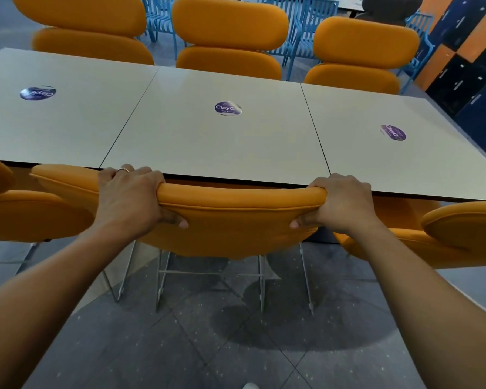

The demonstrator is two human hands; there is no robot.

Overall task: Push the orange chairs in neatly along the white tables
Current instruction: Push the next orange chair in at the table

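- Two bare forearms reach forward to the held chair (242,220), an orange one whose top back cushion both grips clench.
- Left grip (129,197), with a ring (123,170) on one finger, wraps the cushion's left end: fingers over the top, thumb pressed into the back.
- Right grip (345,203) grasps the right end in the same way.
- Top of the held chair lies right at the near edge of the middle desk (208,141); whether they touch cannot be told. Its seat is hidden beneath.
- Three white desk tops stand edge to edge beyond the held chair, with thin dark seams between them.
- Three round purple stickers, one per desk; the middle sticker (228,108) lies straight beyond the held chair.
- Six orange chairs in all: the held chair, a left neighbour (34,214) and a right neighbour (460,228) close beside it, and three facing it across the desks.
- Grey tiled floor (180,346) lies open behind the held chair, beneath its thin metal legs (160,276).
- Blue slatted chairs (300,29) stand beyond the far row, too overlapped to count.
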